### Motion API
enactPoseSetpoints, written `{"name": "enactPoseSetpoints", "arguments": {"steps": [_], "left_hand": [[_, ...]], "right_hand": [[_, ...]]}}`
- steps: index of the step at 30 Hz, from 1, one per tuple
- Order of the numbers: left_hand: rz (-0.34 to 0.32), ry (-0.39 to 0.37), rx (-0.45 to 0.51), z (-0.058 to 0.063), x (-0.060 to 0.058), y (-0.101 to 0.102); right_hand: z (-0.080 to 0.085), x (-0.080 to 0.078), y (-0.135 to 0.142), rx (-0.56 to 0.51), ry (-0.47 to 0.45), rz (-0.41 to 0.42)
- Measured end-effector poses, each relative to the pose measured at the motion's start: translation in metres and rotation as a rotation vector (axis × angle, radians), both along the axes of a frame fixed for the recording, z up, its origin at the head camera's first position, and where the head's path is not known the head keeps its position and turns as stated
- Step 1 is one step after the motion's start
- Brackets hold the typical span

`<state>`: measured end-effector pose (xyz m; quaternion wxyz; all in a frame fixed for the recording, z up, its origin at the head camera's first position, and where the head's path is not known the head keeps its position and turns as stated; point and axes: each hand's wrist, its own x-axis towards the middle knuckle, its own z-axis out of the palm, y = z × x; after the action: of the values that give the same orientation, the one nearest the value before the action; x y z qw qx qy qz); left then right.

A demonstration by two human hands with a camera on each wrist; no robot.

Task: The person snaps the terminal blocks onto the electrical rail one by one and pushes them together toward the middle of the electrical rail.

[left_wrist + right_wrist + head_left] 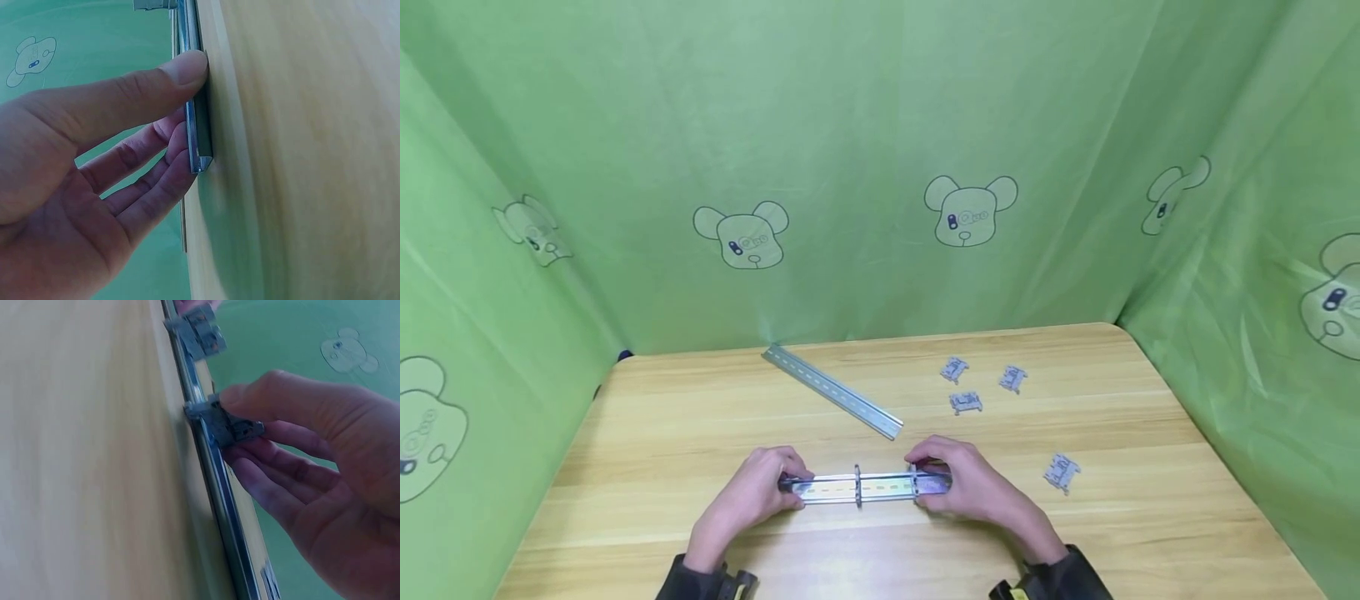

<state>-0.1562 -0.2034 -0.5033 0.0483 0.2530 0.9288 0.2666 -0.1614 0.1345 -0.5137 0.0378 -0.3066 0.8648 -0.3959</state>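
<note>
A slotted metal DIN rail (827, 490) lies crosswise near the front of the table, between both hands. The left hand (760, 490) grips its left end, thumb along the near edge and fingers at the far side; the rail's end (200, 164) shows beside the fingers. One grey terminal block (858, 487) stands upright around the middle of the rail. Farther right, a second terminal block (228, 425) sits on the rail, and the right hand (970, 483) pinches it between thumb and fingers. Part of the rail's right end is hidden by that hand.
Another slotted rail (833, 390) lies slanted on the wooden table (685, 408), behind the hands. Several loose grey terminal blocks lie to the right, one block (1062, 472) beside the right forearm and another block (966, 402) farther back. A green curtain (850, 125) encloses the table.
</note>
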Motion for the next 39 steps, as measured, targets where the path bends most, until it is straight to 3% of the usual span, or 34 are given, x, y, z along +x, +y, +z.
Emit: {"name": "enactPoseSetpoints", "arguments": {"steps": [17,39], "left_hand": [[-0.004,0.001,-0.003,0.001,0.001,0.000],[-0.004,0.002,0.001,0.001,-0.002,0.001]], "right_hand": [[-0.003,0.004,-0.044,-0.012,0.062,-0.010],[-0.006,0.006,-0.061,-0.040,0.048,-0.003]]}}
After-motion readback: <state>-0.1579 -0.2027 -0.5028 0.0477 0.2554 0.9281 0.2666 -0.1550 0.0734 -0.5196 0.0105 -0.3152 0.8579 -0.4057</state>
